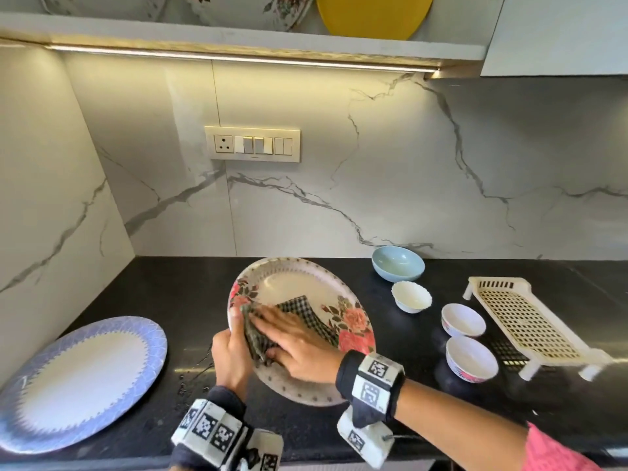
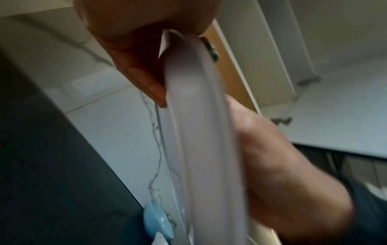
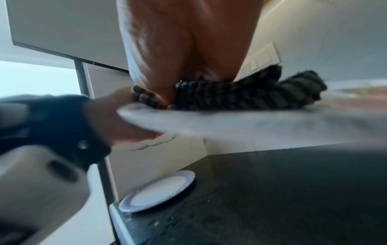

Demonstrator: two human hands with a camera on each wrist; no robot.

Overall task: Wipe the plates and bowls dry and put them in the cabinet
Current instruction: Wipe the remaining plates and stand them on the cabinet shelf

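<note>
A floral plate (image 1: 292,287) with red roses is held tilted above the black counter (image 1: 163,294). My left hand (image 1: 231,351) grips its near left rim, thumb on top. My right hand (image 1: 292,338) lies flat on a black-and-white checked cloth (image 1: 306,311) and presses it onto the plate's face. In the left wrist view the plate (image 2: 194,132) is seen edge-on, pinched by the thumb. In the right wrist view the cloth (image 3: 240,96) is bunched under the palm on the plate (image 3: 230,122). A blue-rimmed plate (image 1: 74,379) lies flat at the left.
A light blue bowl (image 1: 397,266), a white scalloped bowl (image 1: 411,295) and two small patterned bowls (image 1: 463,319) (image 1: 471,358) stand right of the plate. A cream drying rack (image 1: 523,317) sits further right. Plates, one yellow (image 1: 373,15), stand on the shelf above.
</note>
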